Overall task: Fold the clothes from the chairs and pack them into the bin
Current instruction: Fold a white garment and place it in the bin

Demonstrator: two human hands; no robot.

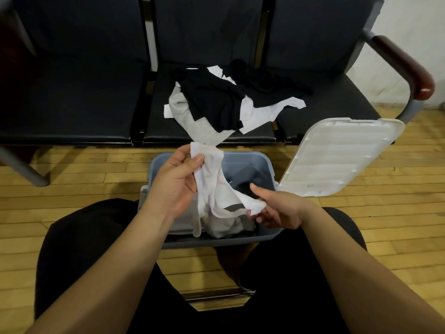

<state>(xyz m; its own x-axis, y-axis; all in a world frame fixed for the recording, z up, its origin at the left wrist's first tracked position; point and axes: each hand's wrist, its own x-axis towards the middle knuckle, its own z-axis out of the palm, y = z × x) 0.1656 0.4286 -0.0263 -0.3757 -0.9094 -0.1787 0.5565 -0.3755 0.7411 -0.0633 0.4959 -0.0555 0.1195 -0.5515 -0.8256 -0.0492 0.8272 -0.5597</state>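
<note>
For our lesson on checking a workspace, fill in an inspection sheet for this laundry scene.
Surface: wooden floor; row of dark chairs.
Job's things: white garment held over grey bin, which already holds clothes; black and white pile on middle seat.
Clutter: white lid leaning by the bin.
Hands: left hand and right hand both grip the garment.
Cables: nothing seen.
Surroundings: white wall.

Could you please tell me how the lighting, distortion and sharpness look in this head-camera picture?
Head view: wide-angle bending curves the dark padded chairs and the wooden plank floor; light is dim and warm, so the black garment loses its folds; the white ribbed bin lid is brightest, without hard glare; the left hand and right hand on the thin white garment are slightly soft.
</note>
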